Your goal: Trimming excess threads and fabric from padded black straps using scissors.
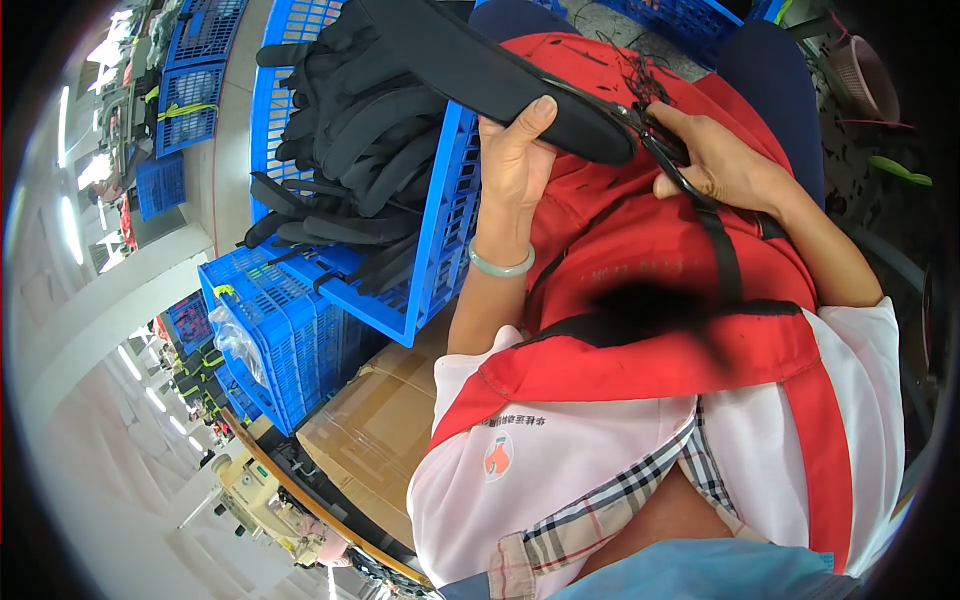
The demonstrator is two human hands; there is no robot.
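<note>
My left hand (515, 150) pinches a long, curved black padded strip (465, 65) between thumb and fingers, near its rounded end. This strip reaches up and left over a blue crate. My right hand (722, 158) is closed round the handles of dark scissors (684, 182), and their blades lie along the strip's upper edge close to its rounded end. Whether the blades are parted is hard to see. Many similar black strips (370, 130) are heaped in the blue plastic crate (442, 235) left of my left hand. Beneath both hands spreads a red apron (650, 235) over my lap.
Loose black thread ends (645, 75) lie on the apron beyond the scissors. More blue crates (275, 340) are stacked at the left, beside a cardboard box (370, 430). A pink basket (868, 78) stands at the far right. A sewing machine (255, 490) sits at lower left.
</note>
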